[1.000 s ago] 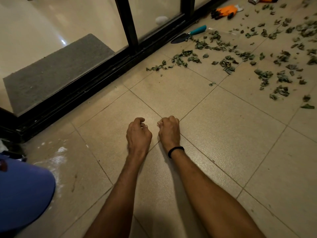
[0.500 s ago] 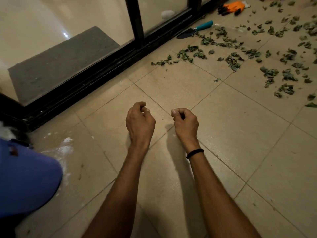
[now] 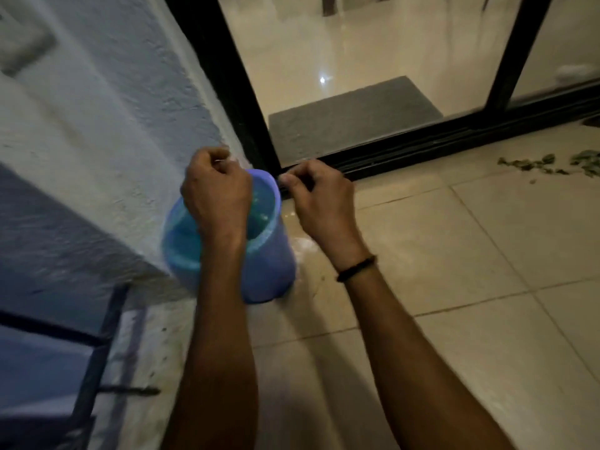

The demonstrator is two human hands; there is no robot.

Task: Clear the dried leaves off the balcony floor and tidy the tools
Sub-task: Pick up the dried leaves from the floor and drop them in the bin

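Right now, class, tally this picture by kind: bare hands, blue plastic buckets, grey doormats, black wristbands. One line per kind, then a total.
Hands: 2, the left hand and the right hand
Buckets: 1, the blue plastic bucket
Doormats: 1, the grey rectangular doormat
Wristbands: 1, the black wristband
Total: 5

home balcony: tiled floor (image 3: 470, 254), sliding glass door (image 3: 373, 60).

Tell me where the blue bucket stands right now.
Head view, left of centre: the blue bucket stands on the tiles beside the white wall, under the left hand.
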